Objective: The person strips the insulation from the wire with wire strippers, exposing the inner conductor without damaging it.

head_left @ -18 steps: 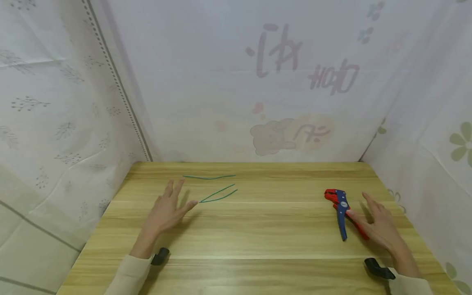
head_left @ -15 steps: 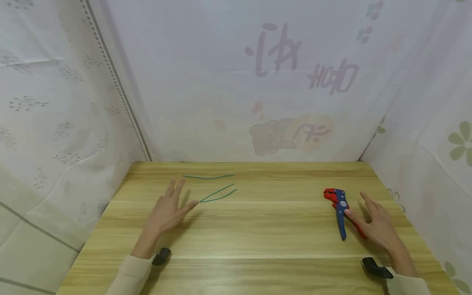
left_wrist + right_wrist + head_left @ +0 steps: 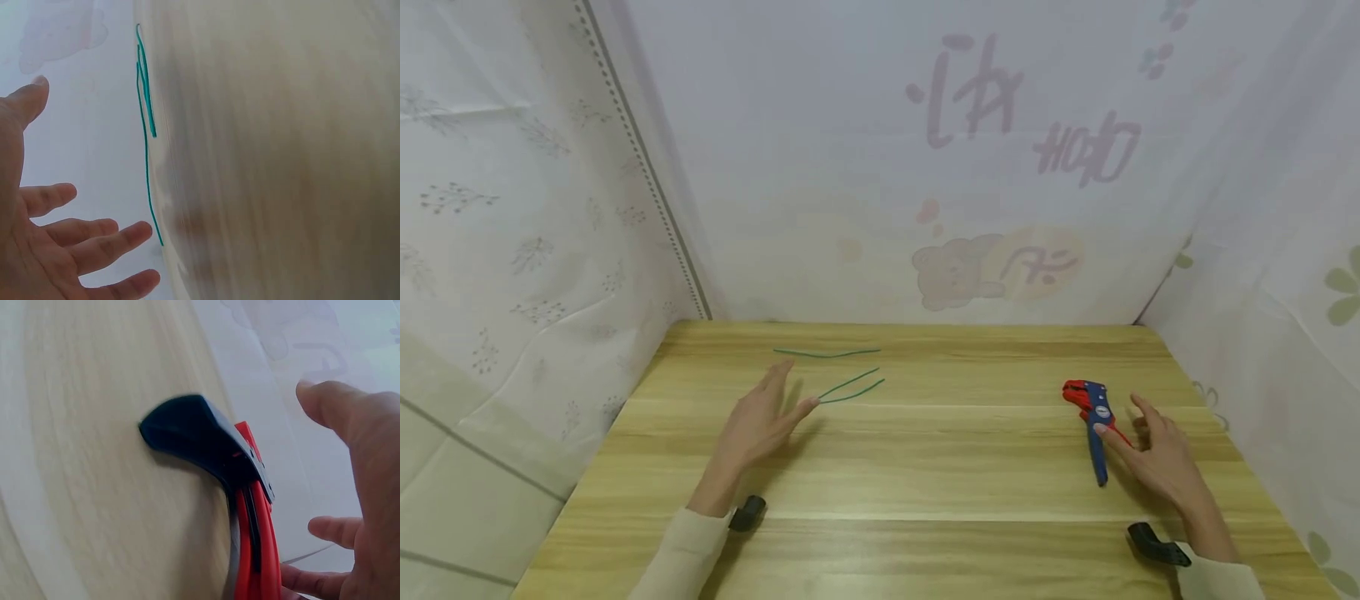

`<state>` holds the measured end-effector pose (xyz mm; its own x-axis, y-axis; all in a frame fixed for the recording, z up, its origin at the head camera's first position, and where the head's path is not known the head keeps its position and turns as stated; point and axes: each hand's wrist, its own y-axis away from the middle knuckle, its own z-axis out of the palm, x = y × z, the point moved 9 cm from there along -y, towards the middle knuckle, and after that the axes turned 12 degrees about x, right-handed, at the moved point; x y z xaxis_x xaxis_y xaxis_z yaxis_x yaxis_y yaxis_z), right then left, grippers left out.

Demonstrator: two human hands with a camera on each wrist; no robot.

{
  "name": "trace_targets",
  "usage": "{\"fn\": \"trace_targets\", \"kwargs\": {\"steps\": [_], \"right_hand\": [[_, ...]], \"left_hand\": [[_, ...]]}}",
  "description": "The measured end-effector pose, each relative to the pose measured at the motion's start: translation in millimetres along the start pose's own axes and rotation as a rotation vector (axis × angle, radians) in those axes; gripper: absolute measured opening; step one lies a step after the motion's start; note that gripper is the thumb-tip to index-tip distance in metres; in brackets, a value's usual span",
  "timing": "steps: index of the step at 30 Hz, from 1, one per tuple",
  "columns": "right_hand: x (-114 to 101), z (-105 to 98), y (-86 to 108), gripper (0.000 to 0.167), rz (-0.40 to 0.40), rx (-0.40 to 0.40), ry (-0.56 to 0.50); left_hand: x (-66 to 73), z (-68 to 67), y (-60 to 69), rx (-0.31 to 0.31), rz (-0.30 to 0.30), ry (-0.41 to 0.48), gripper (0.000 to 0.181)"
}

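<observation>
A wire stripper (image 3: 1099,417) with blue and red handles lies at the right of the table. My right hand (image 3: 1167,467) hovers at its right side, fingers loosely spread, the thumb over the handles and the palm hiding part of the red one. In the right wrist view the stripper's red handle (image 3: 267,544) stands beside the fingers, which are not curled round it. Two thin green wires (image 3: 852,398) form a narrow V on the left. My left hand (image 3: 762,429) is spread beside them, holding nothing. Behind lies another green wire (image 3: 826,357), roughly straight.
The wood-grain table (image 3: 940,467) ends at a pale printed cloth (image 3: 820,167) along the back. Similar patterned cloths hang at the left and right. A black mount (image 3: 747,513) sticks out from each wrist.
My left hand has shifted right, towards the V of wires. The right hand has edged left, and now covers more of the red handle. Wires and stripper lie where they were.
</observation>
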<state>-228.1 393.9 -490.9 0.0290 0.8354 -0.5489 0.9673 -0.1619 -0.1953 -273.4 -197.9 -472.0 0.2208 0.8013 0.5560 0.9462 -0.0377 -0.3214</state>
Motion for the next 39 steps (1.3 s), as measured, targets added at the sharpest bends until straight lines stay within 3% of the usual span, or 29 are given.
{"fn": "trace_targets", "kwargs": {"steps": [9,23,39], "right_hand": [[-4,10,-0.7,0.099,0.059,-0.032,0.060],[-2,20,-2.0,0.107,0.119,-0.082,0.154],[-2,21,-0.7,0.101,0.082,-0.043,0.152]], "left_hand": [[15.7,5.8,-6.9,0.008,-0.001,0.010,0.081],[32.1,20.8,-13.2,-0.007,0.023,0.098,0.068],[38.1,37.6,-14.4,-0.014,0.057,0.146,0.044]]}}
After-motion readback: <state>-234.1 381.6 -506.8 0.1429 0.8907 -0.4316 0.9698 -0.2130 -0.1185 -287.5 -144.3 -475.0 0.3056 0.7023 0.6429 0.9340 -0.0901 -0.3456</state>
